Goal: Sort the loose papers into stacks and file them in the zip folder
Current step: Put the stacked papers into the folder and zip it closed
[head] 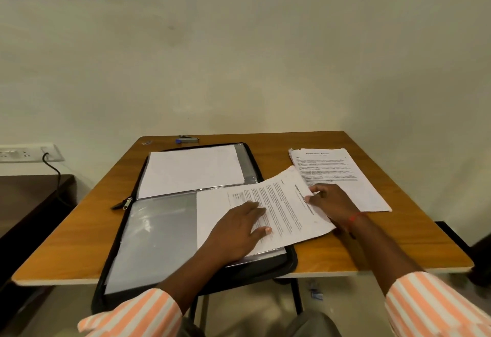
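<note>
Lying open on the left half of the table, the black zip folder (288, 258) has its long axis running from the near edge toward the wall, its zipper pull (127, 203) hanging off the left side. Blank sheets (191, 170) fill its far half. A printed sheaf (285, 212) lies slanted over the near half, long axis roughly left to right, heading end to the right. The left hand (239, 230) rests flat on it, fingers straight, while the right hand (333, 204) pinches its right edge. Just beyond to the right sits a stack of printed papers (342, 174), heading toward the wall. The wooden table (372, 246) stands against a cream wall (265, 58). A wall socket (26, 152) with a cable and a dark side table (29, 198) are at the left; a stapler (189, 139) lies at the far edge.
</note>
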A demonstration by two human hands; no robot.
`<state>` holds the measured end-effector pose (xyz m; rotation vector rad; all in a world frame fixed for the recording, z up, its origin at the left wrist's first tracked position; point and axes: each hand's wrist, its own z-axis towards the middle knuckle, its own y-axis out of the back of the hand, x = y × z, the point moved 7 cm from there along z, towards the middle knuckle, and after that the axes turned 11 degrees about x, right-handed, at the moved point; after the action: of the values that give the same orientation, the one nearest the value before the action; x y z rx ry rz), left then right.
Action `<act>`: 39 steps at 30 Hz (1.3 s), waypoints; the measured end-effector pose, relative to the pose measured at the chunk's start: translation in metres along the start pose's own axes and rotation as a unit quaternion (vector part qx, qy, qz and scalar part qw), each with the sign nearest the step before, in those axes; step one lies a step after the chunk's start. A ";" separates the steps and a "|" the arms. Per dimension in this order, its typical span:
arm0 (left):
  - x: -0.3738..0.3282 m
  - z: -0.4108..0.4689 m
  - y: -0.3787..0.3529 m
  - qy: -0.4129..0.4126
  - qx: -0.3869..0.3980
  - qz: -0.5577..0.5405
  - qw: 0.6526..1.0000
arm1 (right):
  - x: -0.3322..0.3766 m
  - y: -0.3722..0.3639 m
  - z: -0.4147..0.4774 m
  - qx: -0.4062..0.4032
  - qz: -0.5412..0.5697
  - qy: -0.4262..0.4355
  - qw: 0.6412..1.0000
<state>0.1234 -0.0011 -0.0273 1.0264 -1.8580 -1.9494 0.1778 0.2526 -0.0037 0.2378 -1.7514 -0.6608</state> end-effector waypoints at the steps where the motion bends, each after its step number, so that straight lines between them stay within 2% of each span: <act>1: 0.000 -0.002 0.003 0.001 -0.016 0.003 1.000 | -0.002 0.003 -0.003 -0.013 -0.013 -0.004 1.000; 5: 0.001 -0.014 0.008 0.011 -0.069 -0.017 0.997 | -0.011 0.011 -0.014 -0.078 0.008 -0.026 0.997; 9: -0.005 -0.023 0.003 0.003 -0.074 -0.028 0.997 | 0.004 -0.020 -0.014 -0.051 0.038 -0.012 0.998; 14: -0.021 -0.037 0.016 -0.020 -0.130 0.005 0.991 | 0.029 -0.070 -0.009 -0.017 0.105 0.006 0.994; 21: -0.029 -0.049 0.022 -0.040 -0.226 0.076 0.970 | 0.039 -0.095 -0.009 -0.020 0.086 0.026 0.996; 24: -0.031 -0.050 0.021 -0.045 -0.231 0.093 0.967 | 0.040 -0.109 -0.008 0.000 0.071 0.004 0.997; 28: -0.033 -0.051 0.022 -0.053 -0.230 0.093 0.967 | 0.048 -0.123 -0.003 0.037 0.125 -0.057 0.990; 32: -0.035 -0.051 0.023 -0.047 -0.204 0.074 0.975 | 0.054 -0.123 -0.005 0.074 0.099 -0.097 0.988; 39: -0.035 -0.050 0.023 -0.043 -0.162 0.062 0.984 | 0.063 -0.118 -0.020 0.095 0.116 -0.087 0.985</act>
<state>0.1738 -0.0209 0.0082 0.7219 -1.5324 -2.1549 0.1572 0.1191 -0.0136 0.1056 -1.9769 -0.3544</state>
